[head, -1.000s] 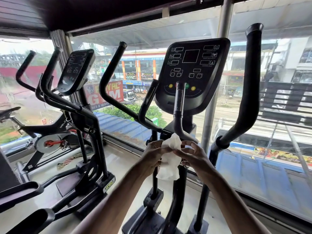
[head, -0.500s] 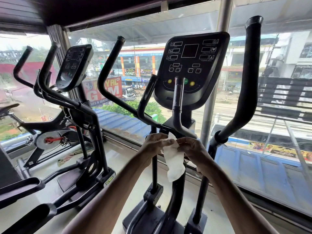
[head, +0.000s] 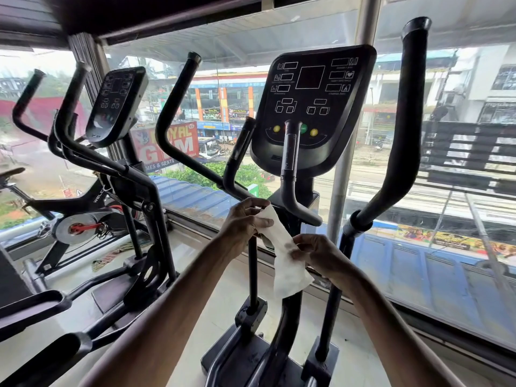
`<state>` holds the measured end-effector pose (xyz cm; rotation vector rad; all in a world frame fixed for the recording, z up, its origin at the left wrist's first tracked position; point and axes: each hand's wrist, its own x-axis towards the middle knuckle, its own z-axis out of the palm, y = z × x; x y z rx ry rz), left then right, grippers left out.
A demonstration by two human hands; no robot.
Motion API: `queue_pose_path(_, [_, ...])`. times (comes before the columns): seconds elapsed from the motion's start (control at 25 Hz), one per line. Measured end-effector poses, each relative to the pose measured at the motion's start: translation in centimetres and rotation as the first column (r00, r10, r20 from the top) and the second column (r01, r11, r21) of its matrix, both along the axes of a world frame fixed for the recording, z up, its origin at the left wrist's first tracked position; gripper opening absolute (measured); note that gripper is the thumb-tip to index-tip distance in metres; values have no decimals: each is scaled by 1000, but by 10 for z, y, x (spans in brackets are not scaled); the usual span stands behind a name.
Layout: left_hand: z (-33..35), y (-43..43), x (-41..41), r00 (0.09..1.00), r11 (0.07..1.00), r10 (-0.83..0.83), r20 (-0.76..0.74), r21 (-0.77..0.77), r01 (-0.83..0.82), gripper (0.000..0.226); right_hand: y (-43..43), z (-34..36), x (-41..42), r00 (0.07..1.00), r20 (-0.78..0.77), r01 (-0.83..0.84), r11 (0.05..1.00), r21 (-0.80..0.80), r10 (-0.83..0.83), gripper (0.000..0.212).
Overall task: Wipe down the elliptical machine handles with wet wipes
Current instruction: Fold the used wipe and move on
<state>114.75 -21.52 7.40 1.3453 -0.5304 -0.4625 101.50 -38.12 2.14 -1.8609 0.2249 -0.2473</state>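
Just below the console (head: pixel 312 107), a white wet wipe (head: pixel 287 263) hangs as a long, crumpled strip, stretched slantwise between both hands. The left hand (head: pixel 245 219) pinches its upper end between thumb and curled fingers, below the console and slightly to its left. The right hand (head: pixel 318 255) pinches the strip near its middle, lower down and straight beneath the console, and the loose bottom end dangles free.

The wipe does not appear to touch any handle. A short inner handle (head: pixel 290 163) rises in front of the console's lower edge, its bent foot just above the wipe. The tall right handle (head: pixel 409 107) stands to the console's right and the tall left handle (head: pixel 176 92) to its left.

Left of the console, through the glass, a red sign (head: pixel 187 141) shows "YAL" above a large "G" and "M". The left handle crosses it and hides the rest, and "& GENTS" runs beneath. Farther left of the console, a bike frame (head: pixel 99 195) bears "WELC", with the remainder hidden. The console's own small labels are too fine to read.
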Motion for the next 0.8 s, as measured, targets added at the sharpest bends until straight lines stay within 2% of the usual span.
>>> queue_pose_path(0.24, [8, -1, -5, 998, 998, -65, 1, 10, 65, 52, 9, 4, 5, 997, 70, 13, 995, 97, -20, 15])
queue_pose_path(0.32, [11, 0, -9, 996, 1000, -22, -87, 0, 22, 53, 11, 2, 7, 991, 121, 39, 994, 104, -52, 7])
queue_pose_path(0.36, [9, 2, -11, 990, 998, -28, -141, 45, 35, 53, 11, 2, 8, 988, 135, 49, 988, 147, -69, 9])
queue_pose_path(0.48, [-7, 7, -21, 962, 962, -142, -235, 197, 190, 57, 10, 7, 7, 985, 154, 33, 955, 294, -81, 34])
queue_pose_path(0.64, [-15, -1, -23, 967, 993, -4, -256, 116, 35, 69, 4, 4, 6, 990, 117, 37, 943, 331, -80, 64])
queue_pose_path(0.72, [-13, -3, -23, 974, 991, -13, -228, 126, 43, 69, 5, 5, 3, 990, 136, 2, 952, 307, -46, 62])
queue_pose_path(0.8, [-13, -3, -21, 983, 985, -78, -167, 141, 103, 67, 7, 7, 2, 983, 167, 43, 978, 206, -78, 46])
